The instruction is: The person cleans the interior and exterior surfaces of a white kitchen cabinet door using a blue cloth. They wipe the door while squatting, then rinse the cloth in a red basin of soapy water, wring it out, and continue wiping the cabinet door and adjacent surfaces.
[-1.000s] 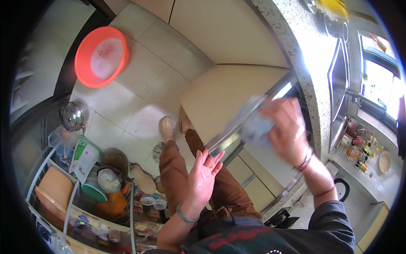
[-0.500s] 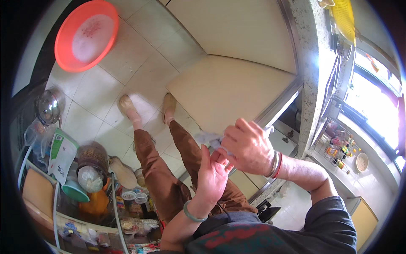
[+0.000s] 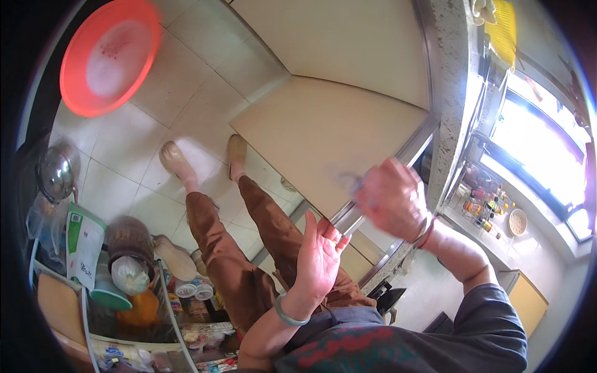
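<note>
Two broad, smooth cream panels fill the upper middle of my view, meeting at an angle; the nearer one [image 3: 329, 124] juts toward the person and carries a straight, shiny metal edge [image 3: 407, 152]. Beside them runs a speckled stone table [image 3: 451, 50], curved by the lens. Lower left, I see a white-railed rack [image 3: 176, 304] crowded with packets, a rounded dark jar [image 3: 129, 239] and a flat green-and-white bag [image 3: 85, 239]. Upper left, a round coral plastic basin [image 3: 73, 78] with a whitish inside sits on pale floor tiles [image 3: 118, 177].

In the middle, the left hand [image 3: 318, 264] is palm up, thumb spread well away, its slightly bent fingers touching the near end of the metal edge. The right hand [image 3: 395, 199], blurred, is bunched around what looks like a soft grey-blue cloth [image 3: 356, 184], at the metal edge just beyond the left hand. I cannot make out the cloth's full shape, since the right hand covers most of it.
</note>
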A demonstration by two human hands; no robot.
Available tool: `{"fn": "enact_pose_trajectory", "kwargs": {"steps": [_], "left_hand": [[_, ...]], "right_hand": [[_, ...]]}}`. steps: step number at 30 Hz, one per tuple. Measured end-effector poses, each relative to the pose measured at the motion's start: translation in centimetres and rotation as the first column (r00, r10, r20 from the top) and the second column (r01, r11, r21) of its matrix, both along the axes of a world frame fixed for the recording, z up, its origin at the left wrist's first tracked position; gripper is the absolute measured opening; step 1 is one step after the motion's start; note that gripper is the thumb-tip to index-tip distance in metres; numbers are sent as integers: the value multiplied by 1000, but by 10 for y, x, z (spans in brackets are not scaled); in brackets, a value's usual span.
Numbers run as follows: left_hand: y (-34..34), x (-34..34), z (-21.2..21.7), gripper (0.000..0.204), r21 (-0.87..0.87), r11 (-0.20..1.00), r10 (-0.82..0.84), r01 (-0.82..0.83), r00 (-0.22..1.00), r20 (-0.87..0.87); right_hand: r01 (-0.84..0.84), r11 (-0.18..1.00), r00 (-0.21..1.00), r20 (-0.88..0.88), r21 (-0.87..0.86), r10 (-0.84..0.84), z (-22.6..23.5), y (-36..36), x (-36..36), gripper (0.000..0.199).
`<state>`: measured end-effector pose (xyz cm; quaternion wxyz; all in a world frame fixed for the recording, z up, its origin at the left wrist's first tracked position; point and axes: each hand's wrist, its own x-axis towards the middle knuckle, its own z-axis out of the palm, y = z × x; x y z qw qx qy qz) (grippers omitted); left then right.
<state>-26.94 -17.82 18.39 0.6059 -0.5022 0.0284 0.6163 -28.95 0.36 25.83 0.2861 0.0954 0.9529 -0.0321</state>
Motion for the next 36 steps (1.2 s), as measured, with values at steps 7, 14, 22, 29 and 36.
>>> {"fn": "enact_pose_trajectory", "kwargs": {"steps": [7,14,22,29,36], "left_hand": [[-2,4,0,50,18,999,-44,43,996,83],[-11,-1,-17,26,131,988,-73,85,993,-95],[-7,-8,-9,27,76,985,-159,155,986,50],[-59,-5,-45,68,292,951,-72,103,991,-113],[-102,-142,-16,57,-91,977,-212,195,791,-574]], "right_hand": [[-147,963,958,274,224,82,1,81,17,10],[-174,912,960,271,372,72,4,125,13,21],[-146,973,988,80,181,133,-9,-14,26,10],[720,529,687,350,-450,-637,4,-117,26,14],[739,-172,235,487,-652,-841,-28,-101,-100,31]]}}
